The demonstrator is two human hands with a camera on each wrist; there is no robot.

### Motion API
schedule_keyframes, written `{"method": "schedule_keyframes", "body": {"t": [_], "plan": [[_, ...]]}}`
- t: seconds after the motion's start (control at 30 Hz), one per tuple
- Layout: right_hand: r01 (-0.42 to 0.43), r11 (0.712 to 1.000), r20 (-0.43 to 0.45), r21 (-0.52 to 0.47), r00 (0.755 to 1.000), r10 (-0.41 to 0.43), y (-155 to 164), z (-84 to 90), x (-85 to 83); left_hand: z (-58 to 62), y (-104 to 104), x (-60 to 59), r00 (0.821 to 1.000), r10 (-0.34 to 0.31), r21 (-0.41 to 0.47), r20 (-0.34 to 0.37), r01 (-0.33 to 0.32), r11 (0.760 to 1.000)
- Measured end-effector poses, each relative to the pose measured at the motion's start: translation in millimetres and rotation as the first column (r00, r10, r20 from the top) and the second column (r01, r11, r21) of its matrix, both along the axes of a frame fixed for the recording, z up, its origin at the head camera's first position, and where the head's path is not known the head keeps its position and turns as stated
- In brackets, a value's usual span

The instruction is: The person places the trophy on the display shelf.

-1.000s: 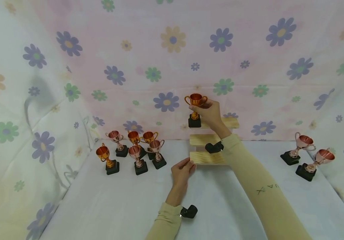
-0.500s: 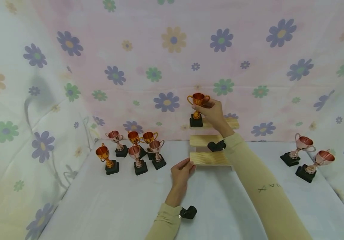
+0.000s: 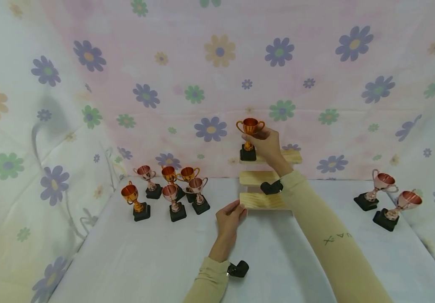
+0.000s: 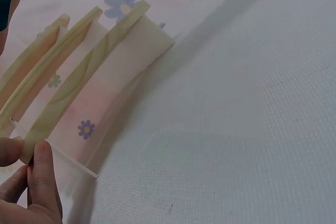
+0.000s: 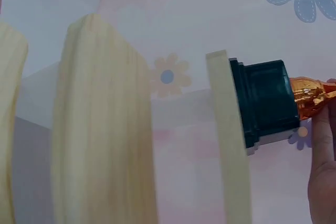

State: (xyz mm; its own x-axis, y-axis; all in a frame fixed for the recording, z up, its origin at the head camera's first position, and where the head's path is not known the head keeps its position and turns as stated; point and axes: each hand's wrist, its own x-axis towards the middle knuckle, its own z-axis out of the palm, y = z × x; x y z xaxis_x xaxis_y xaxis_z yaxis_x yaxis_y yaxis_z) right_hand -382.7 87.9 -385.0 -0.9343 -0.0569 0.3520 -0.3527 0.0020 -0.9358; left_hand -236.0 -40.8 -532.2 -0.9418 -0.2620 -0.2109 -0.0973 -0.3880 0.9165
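Clearly, the gold trophy (image 3: pixel 251 126) is glossy, with a two-handled bowl and a stepped, square black base; it sits upright just right of the head view's centre, base against the left end of the top plank on a wooden display shelf (image 3: pixel 256 177). Its three pale, visibly grained planks are joined by smooth whitish sides. Left of centre on the white, woven-textured table (image 3: pixel 134 261) stand six other trophies (image 3: pixel 169 192) — three gold, three rose-gold — and two rose-gold cups (image 3: pixel 385 180) stand near the right edge. Behind hangs a floral backdrop (image 3: pixel 221 88). The right sleeve (image 3: pixel 327 227) crosses the shelf's right side, hiding part of the lower planks. The right hand (image 3: pixel 267 145) is clamped round the trophy below its bowl; the left hand (image 3: pixel 228 219) pinches the bottom plank's near-left corner, thumb and fingers on opposite faces.
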Motion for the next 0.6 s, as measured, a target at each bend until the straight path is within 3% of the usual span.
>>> {"method": "schedule_keyframes", "body": {"t": [0.27,0.43,0.6], "plan": [[-0.038,0.999,-0.058,-0.001,0.998,0.038,13,-14.7,7.9,1.2,2,1.6,1.000,-0.005,0.008,0.005,0.005,1.000],[-0.070,0.996,-0.053,0.059,0.996,0.073,35,-12.3,28.4,1.2,1,0.6,1.000,-0.002,0.014,-0.002,0.002,1.000],[-0.025,0.984,-0.080,0.176,0.996,0.039,65,-11.5,51.5,2.1,0,-0.8,1.000,0.002,0.032,0.003,-0.002,0.999]]}}
